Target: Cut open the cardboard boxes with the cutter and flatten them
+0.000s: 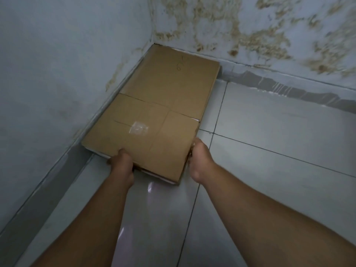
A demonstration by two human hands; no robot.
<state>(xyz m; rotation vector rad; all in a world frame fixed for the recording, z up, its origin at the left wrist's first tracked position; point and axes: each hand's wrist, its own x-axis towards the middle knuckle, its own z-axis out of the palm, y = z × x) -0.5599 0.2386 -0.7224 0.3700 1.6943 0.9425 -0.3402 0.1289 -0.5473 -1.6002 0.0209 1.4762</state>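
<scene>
Our left hand (pixel 121 160) and right hand (pixel 198 157) grip the flattened box (pixel 154 105), lengthwise toward the wall corner (pixel 153 35), its pen scrawl (pixel 180 63) unreadable.

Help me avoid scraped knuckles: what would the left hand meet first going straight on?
The cardboard, whose near edge the left hand already grips; beyond it, probably the wall in the corner.

A pale tiled floor (pixel 279 132) meets a stained wall (pixel 269 26) along a grey skirting (pixel 289 91).
</scene>
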